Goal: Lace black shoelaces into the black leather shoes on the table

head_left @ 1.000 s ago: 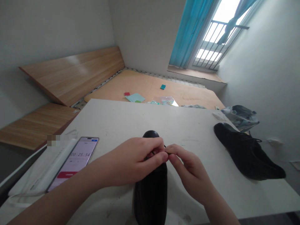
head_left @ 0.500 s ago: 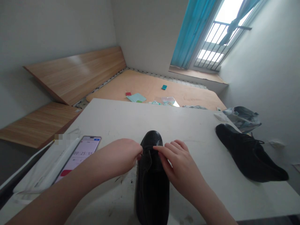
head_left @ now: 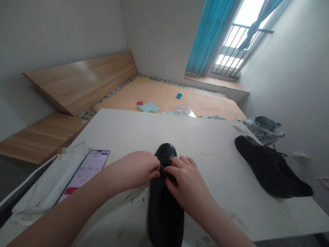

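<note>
A black leather shoe (head_left: 167,209) lies on the white table right in front of me, its toe pointing away. My left hand (head_left: 145,168) is closed at the left side of the lacing, thumb and fingertips pinched together on the dark shoelace, which the fingers mostly hide. Over the right side of the lacing, my right hand (head_left: 183,176) holds thumb and index finger close together at the shoelace and the edge of the flap; the other fingers are curled. To the right stands a second black shoe (head_left: 272,168), its lace tied in a bow.
On the left of the table (head_left: 205,137) lie a phone (head_left: 87,171) with a running timer and a white device (head_left: 48,185) with a cable. A plastic bag (head_left: 266,128) sits beyond the right edge. Behind is a bed (head_left: 164,91) with small items.
My hands first met above the shoe's lacing, then drew apart to either side of it. Now the right hand has come in lower and left, close to the left hand. The shoe stays in place.
</note>
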A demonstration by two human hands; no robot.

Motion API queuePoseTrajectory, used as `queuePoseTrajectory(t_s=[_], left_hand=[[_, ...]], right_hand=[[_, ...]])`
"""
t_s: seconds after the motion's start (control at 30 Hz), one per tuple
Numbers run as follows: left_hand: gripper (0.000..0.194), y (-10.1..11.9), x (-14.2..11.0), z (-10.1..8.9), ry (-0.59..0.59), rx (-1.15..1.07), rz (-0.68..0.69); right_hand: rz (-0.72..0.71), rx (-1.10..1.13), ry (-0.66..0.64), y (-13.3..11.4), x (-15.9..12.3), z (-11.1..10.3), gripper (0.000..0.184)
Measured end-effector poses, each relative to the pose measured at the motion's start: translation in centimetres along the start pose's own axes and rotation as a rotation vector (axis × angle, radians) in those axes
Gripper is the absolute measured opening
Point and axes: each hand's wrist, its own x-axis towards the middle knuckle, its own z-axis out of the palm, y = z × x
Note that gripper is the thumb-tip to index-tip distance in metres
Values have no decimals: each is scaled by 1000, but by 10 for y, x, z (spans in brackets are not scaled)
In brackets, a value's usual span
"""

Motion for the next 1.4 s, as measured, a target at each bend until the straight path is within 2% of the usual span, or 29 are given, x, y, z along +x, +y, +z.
queuePoseTrajectory(t_s=[0.27,0.53,0.63,0.77,0.9,0.97,1.07,1.17,1.27,1.4], left_hand=[[24,-3,2,-6,-50,1,27],[20,-5,-6,-13,-114,-64,-15],[20,-8,-9,-17,-8,-109,3],[25,2,-10,-24,203,-254,129],[25,22,-12,-28,179,-516,235],[28,29,-14,-27,228,-599,213],[26,33,-19,-26,433,-706,154],[14,33,-22,-26,615,-829,135],[15,33,-21,-26,586,-892,122],[19,32,-12,-24,539,-829,69]], right_hand=[[20,66,21,0,1,3,17],[57,105,184,-4,1,11,15],[81,264,256,0,-1,0,14],[163,654,346,8,-3,-20,14],[185,899,416,4,-5,-32,19],[152,943,390,-1,-7,-36,18],[134,908,279,-3,-12,-42,12],[172,797,173,4,-15,-45,18],[203,798,168,14,-15,-43,18],[162,973,208,20,-12,-40,25]])
